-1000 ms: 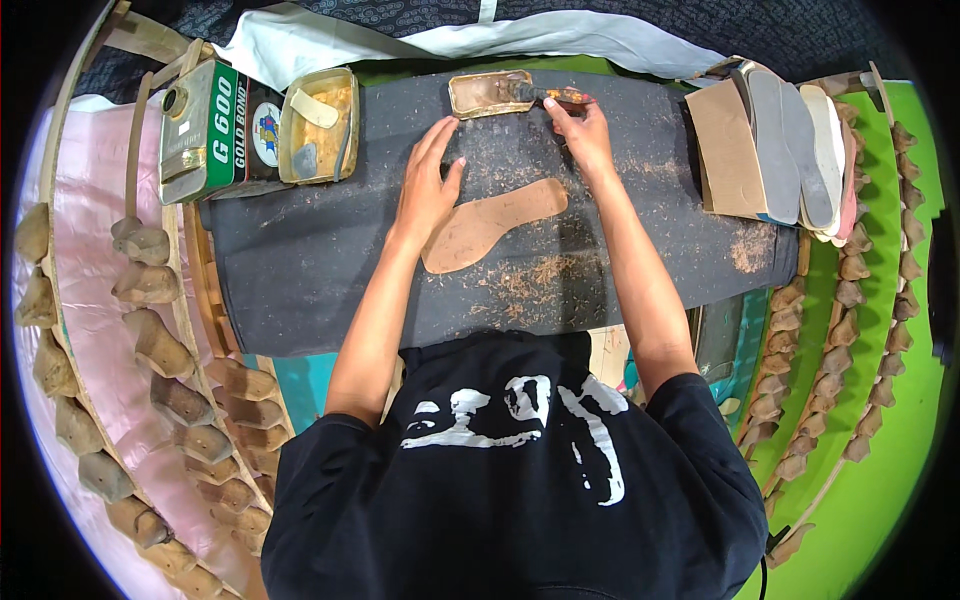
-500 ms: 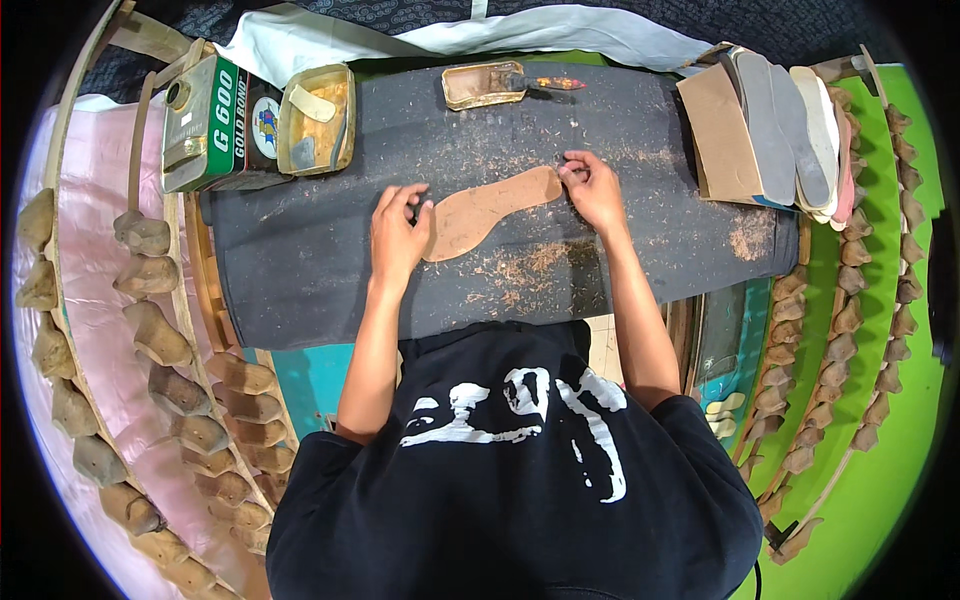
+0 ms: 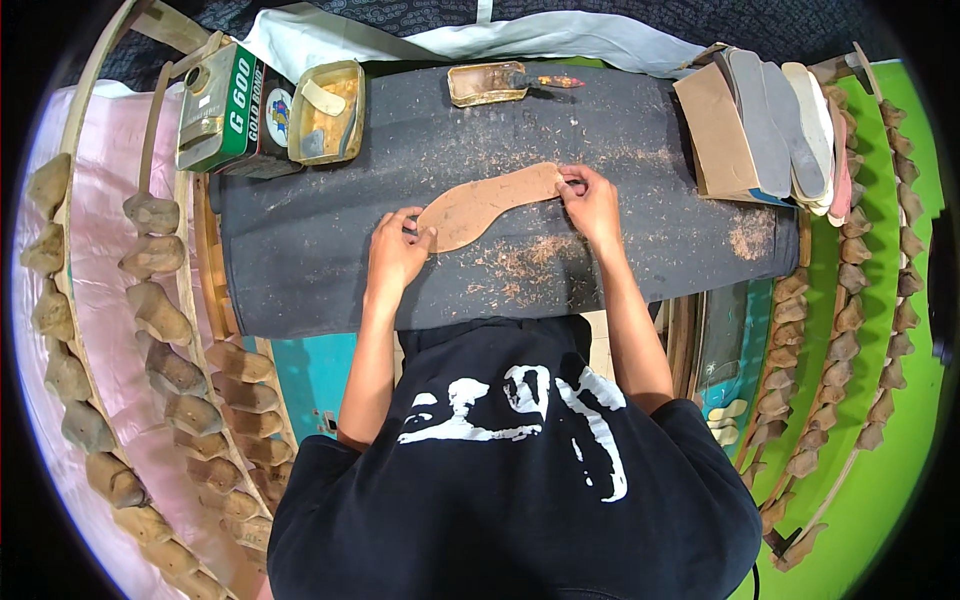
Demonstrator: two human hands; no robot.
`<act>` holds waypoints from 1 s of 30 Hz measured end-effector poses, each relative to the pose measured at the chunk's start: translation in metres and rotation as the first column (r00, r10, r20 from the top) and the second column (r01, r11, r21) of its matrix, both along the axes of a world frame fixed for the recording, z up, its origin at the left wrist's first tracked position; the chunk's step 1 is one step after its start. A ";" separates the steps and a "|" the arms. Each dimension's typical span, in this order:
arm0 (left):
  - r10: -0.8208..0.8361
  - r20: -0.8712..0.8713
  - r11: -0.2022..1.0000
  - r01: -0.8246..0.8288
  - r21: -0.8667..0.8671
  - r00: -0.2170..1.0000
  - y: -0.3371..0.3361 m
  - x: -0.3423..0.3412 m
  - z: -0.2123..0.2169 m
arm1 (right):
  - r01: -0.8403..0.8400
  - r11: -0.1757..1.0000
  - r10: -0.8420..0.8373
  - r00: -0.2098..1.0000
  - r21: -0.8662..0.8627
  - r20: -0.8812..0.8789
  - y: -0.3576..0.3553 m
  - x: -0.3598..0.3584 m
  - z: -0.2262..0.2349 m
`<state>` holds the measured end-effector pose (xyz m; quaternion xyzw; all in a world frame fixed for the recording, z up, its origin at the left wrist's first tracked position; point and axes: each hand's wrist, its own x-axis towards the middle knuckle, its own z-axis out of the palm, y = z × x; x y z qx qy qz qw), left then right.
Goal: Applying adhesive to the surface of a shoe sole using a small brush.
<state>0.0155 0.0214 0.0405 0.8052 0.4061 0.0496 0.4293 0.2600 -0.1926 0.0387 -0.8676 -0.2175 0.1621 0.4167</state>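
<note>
I see both hands pinching sole (image 3: pixel 487 203): left hand (image 3: pixel 395 250) at 8 o'clock end, right hand (image 3: pixel 592 205) at 2; glue brush (image 3: pixel 535 80) idle, gluing prob. pending.

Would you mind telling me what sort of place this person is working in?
Most likely a small shoemaking workshop. Both hands hold a tan sole-shaped insole piece on a dark work mat; rows of wooden shoe lasts hang at the sides, soles are stacked nearby, and an open glue tin stands ready.
</note>
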 end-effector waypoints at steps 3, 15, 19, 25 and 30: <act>0.027 0.009 0.999 -0.027 -0.018 1.000 -0.004 -0.004 -0.007 | 0.033 0.998 -0.031 0.999 0.046 -0.031 -0.008 -0.007 -0.002; 0.280 0.278 0.959 -0.253 -0.129 0.919 -0.029 -0.007 -0.009 | 0.265 0.880 -0.034 0.862 0.393 -0.506 -0.051 -0.021 -0.026; 0.298 0.443 0.950 -0.307 -0.052 0.846 -0.034 -0.009 -0.020 | 0.231 0.840 0.081 0.841 0.490 -0.535 -0.060 -0.027 -0.019; 0.678 0.432 0.688 -0.305 -0.659 0.595 -0.054 -0.007 -0.014 | 0.008 0.822 0.259 0.885 0.570 -0.386 -0.077 -0.026 -0.022; 0.759 0.478 0.617 -0.256 -0.744 0.442 -0.073 -0.005 0.003 | 0.155 0.772 0.305 0.759 0.616 -0.574 -0.088 -0.020 -0.005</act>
